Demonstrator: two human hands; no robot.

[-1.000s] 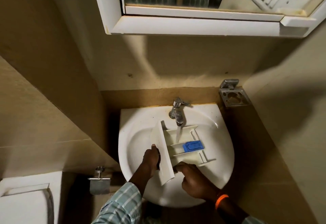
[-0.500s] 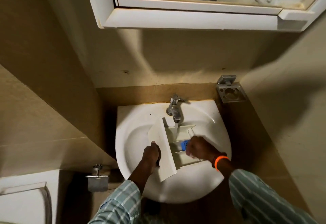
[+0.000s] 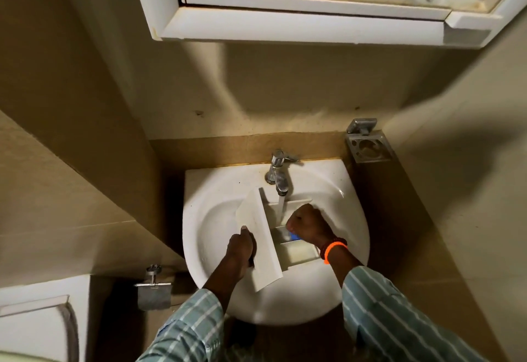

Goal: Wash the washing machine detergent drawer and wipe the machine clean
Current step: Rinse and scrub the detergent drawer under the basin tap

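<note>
Left hand (image 3: 239,250): fingers curled round the near end of the front panel of the detergent drawer (image 3: 261,240), thumb tip showing on the panel face, so it grips the drawer and steadies it. Right hand (image 3: 309,223): knuckles up, fingers curled downward into the drawer's middle compartments beside the blue insert (image 3: 294,236); fingertips are hidden under the hand, so cannot tell whether they pinch the insert or only press and rub inside the tray. Orange band (image 3: 333,249) on the right wrist; striped sleeves on both forearms. Drawer position: lying in the white basin (image 3: 211,219), panel running diagonally on the left side, compartments open upward and pointing right. Tap (image 3: 279,173) is running; the stream falls into the far compartment just beyond the right hand. Compared with 1.0 s ago: the right hand was then at the near edge of the drawer, below the compartments, and the blue insert was fully visible; 0.5 s ago the hand had moved over the middle of the tray; now it sits slightly further in, with only a sliver of blue showing at its near side. Left hand grip and drawer placement unchanged across the three frames. Surroundings: mirror cabinet (image 3: 299,19) above, metal holder (image 3: 368,147) on the right wall, roll holder (image 3: 154,290) lower left.
</note>
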